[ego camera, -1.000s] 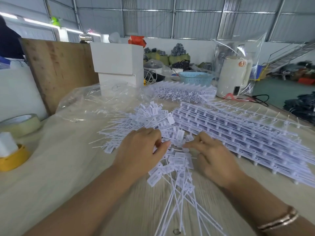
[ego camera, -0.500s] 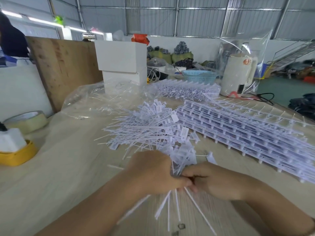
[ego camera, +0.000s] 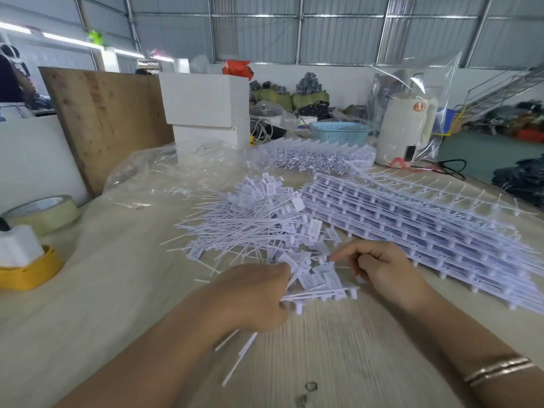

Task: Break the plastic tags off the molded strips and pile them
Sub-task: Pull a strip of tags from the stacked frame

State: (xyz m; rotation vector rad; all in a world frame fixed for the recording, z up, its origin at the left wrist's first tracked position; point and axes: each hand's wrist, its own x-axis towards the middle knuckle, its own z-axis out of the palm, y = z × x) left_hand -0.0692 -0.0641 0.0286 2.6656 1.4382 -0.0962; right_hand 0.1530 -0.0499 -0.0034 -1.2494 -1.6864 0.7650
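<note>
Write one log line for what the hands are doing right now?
left hand: grips bundle of tags | right hand: pinches at bundle's far end | loose pile: behind hands | strip stack: right

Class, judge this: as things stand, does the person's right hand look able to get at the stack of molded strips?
Probably yes. The right hand sits just beside the stack of molded strips, with only bare table and a few loose tags between; though its fingers seem busy pinching at the tags that the left hand grips.

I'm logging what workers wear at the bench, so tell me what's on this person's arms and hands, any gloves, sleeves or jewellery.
Both forearms are bare, with no sleeves in view. The left hand and right hand wear no gloves, and no rings show. The right wrist carries a thin metallic bangle, gold to rose toned, seemingly two narrow bands side by side.
</note>
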